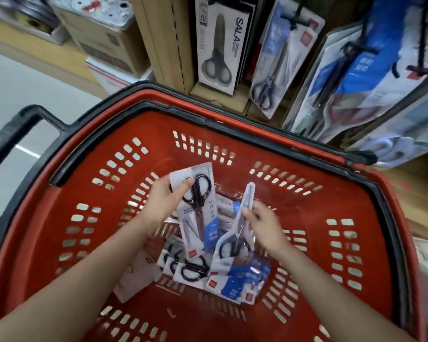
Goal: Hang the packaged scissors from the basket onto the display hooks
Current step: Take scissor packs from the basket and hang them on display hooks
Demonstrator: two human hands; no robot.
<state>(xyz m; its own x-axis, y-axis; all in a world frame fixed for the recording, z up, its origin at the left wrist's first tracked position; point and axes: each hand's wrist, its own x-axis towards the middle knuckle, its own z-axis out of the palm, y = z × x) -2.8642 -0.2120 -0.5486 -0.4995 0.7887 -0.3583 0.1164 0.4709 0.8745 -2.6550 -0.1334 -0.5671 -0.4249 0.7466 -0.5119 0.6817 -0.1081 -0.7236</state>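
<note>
**In the red basket [67,218]: two packs held**

Over the middle of the basket floor, the left hand [163,201] pinches a carded pair of black-handled scissors [198,208] near its top, thumb on the face. The right hand [262,225] has its fingers clamped on a second pack [247,196], held upright and edge-on. More packs [220,275] lie heaped beneath, toward the near wall. Beyond the far rim, display hooks [297,19] carry hanging scissors.

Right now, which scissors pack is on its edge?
The pack the right hand pinches; the black-scissors pack in the left hand faces up, others lie flat in the basket.
</note>
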